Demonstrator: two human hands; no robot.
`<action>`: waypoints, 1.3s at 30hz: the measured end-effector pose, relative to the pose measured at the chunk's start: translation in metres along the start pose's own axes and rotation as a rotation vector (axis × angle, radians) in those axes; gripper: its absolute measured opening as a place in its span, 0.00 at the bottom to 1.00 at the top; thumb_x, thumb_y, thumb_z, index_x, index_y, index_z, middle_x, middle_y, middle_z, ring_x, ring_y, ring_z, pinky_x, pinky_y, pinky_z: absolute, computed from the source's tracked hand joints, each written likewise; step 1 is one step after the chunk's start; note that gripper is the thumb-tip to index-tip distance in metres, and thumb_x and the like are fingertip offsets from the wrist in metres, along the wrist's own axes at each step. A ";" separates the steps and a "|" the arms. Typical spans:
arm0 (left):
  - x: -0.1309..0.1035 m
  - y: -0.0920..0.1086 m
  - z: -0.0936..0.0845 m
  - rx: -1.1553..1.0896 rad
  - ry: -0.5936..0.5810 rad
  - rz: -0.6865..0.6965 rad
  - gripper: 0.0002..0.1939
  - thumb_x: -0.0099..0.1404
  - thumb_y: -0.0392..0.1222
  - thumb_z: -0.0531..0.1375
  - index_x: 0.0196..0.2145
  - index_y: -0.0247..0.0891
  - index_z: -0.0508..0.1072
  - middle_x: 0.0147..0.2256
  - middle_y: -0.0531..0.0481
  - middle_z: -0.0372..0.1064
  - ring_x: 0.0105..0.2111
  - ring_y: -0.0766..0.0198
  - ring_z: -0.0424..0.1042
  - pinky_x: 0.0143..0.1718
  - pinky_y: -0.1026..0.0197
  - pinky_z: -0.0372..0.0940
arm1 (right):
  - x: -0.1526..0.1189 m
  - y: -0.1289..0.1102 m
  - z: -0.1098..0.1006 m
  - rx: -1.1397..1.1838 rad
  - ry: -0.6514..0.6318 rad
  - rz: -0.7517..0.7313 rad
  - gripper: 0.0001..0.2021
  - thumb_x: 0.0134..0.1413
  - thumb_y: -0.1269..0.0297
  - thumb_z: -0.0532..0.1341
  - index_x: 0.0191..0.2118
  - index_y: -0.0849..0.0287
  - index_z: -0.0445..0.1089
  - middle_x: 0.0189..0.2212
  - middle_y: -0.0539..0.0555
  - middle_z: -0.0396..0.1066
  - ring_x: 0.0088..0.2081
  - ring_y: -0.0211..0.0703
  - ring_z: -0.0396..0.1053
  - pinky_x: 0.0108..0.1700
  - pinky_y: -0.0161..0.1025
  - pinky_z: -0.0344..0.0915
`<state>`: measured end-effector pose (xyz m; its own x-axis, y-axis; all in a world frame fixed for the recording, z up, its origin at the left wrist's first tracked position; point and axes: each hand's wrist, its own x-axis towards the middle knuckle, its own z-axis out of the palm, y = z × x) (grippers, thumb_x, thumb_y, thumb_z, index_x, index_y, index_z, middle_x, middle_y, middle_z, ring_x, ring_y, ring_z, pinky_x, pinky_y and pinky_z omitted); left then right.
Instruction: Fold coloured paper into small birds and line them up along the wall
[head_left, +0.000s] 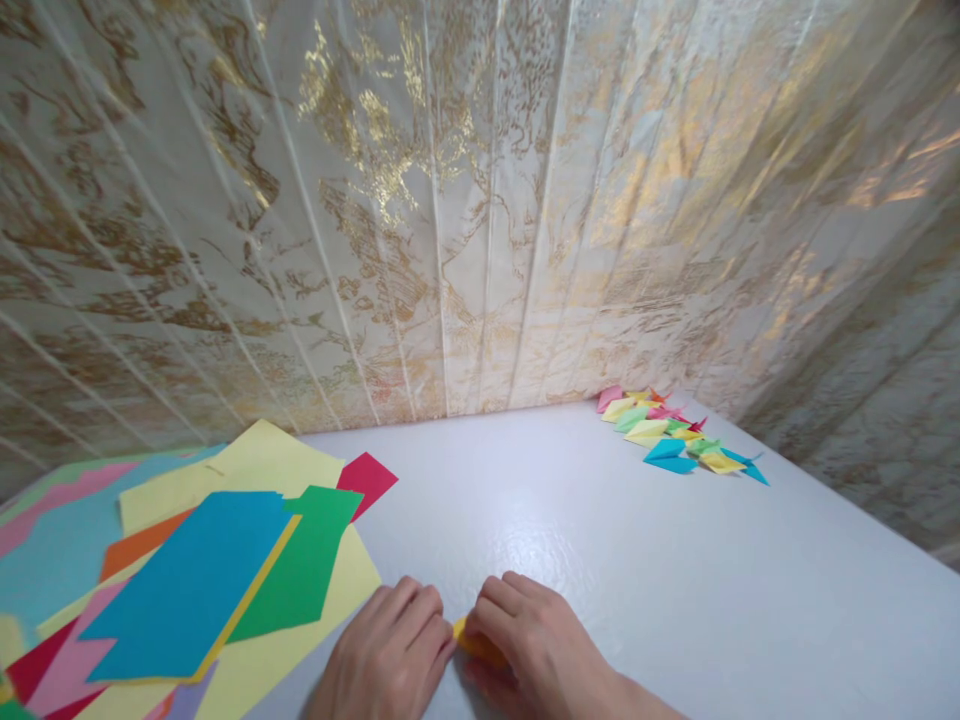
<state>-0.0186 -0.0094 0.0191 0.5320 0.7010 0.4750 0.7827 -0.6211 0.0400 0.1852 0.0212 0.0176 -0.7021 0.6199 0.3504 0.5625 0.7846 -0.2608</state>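
Near the bottom middle of the head view, a small piece of yellow paper (474, 646) lies mostly hidden under my fingers on the white table (720, 590). My right hand (529, 640) is curled over it, fingers bent and closed around the paper. Close on the left, my left hand (394, 650) has its fingers bent and pressed together, with the fingertips at the paper's left end. How the paper is folded cannot be made out.
Coloured sheets, with a blue one (195, 580) and a green one (300, 570) on top, are piled at the left. Several small folded paper pieces (671, 455) stand in rows at the back right. A patterned curtain (450, 200) hangs behind the table.
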 end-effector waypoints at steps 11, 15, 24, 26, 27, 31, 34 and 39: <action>-0.002 0.002 0.001 -0.065 -0.012 -0.016 0.10 0.73 0.32 0.52 0.35 0.40 0.68 0.34 0.50 0.69 0.35 0.58 0.66 0.36 0.56 0.59 | 0.005 0.001 0.002 0.005 0.072 0.011 0.07 0.48 0.78 0.61 0.28 0.58 0.70 0.25 0.49 0.71 0.28 0.39 0.65 0.30 0.36 0.57; -0.001 0.000 -0.001 -0.103 -0.032 0.001 0.10 0.73 0.31 0.51 0.35 0.40 0.68 0.35 0.50 0.69 0.35 0.58 0.66 0.36 0.56 0.59 | 0.006 0.002 0.003 0.062 0.091 0.052 0.09 0.46 0.80 0.60 0.27 0.58 0.70 0.24 0.48 0.71 0.27 0.37 0.66 0.30 0.34 0.58; 0.008 0.003 -0.006 -0.149 0.045 0.022 0.13 0.72 0.29 0.50 0.32 0.40 0.68 0.33 0.51 0.68 0.34 0.58 0.64 0.35 0.56 0.58 | -0.001 0.002 -0.004 0.044 0.079 -0.073 0.05 0.55 0.74 0.62 0.33 0.56 0.71 0.28 0.49 0.72 0.29 0.40 0.65 0.31 0.37 0.58; 0.008 0.004 -0.005 -0.151 0.035 0.003 0.12 0.71 0.29 0.51 0.32 0.40 0.68 0.33 0.51 0.68 0.34 0.59 0.64 0.36 0.57 0.58 | 0.000 0.000 -0.004 -0.001 0.072 -0.073 0.05 0.57 0.73 0.62 0.33 0.56 0.71 0.28 0.48 0.72 0.29 0.40 0.65 0.31 0.37 0.57; 0.007 0.005 -0.004 -0.154 0.025 -0.014 0.12 0.71 0.29 0.51 0.32 0.40 0.68 0.33 0.51 0.68 0.34 0.59 0.64 0.35 0.57 0.58 | 0.001 -0.001 -0.004 -0.015 0.067 -0.063 0.06 0.57 0.74 0.62 0.32 0.56 0.71 0.28 0.48 0.72 0.29 0.40 0.65 0.31 0.37 0.57; 0.006 0.005 -0.003 -0.173 -0.011 -0.124 0.10 0.69 0.28 0.54 0.32 0.41 0.67 0.32 0.52 0.66 0.33 0.58 0.65 0.34 0.57 0.57 | 0.005 -0.001 -0.006 0.098 0.009 0.094 0.06 0.53 0.76 0.63 0.30 0.57 0.71 0.27 0.48 0.72 0.29 0.39 0.67 0.32 0.35 0.58; 0.007 0.004 -0.003 -0.199 -0.034 -0.192 0.09 0.67 0.29 0.57 0.30 0.41 0.66 0.32 0.53 0.66 0.34 0.58 0.66 0.33 0.58 0.57 | 0.008 -0.002 -0.012 0.243 -0.052 0.245 0.05 0.54 0.75 0.64 0.31 0.58 0.73 0.29 0.49 0.73 0.33 0.39 0.71 0.34 0.33 0.60; 0.008 0.004 -0.004 -0.228 -0.071 -0.256 0.09 0.66 0.30 0.58 0.31 0.41 0.66 0.33 0.54 0.66 0.34 0.59 0.66 0.34 0.58 0.58 | 0.013 -0.005 -0.021 0.282 -0.103 0.332 0.05 0.53 0.76 0.62 0.33 0.59 0.72 0.33 0.51 0.72 0.32 0.38 0.70 0.33 0.32 0.60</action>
<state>-0.0120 -0.0077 0.0263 0.3550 0.8618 0.3623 0.8057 -0.4786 0.3489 0.1826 0.0249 0.0419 -0.5516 0.8257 0.1185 0.6339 0.5072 -0.5838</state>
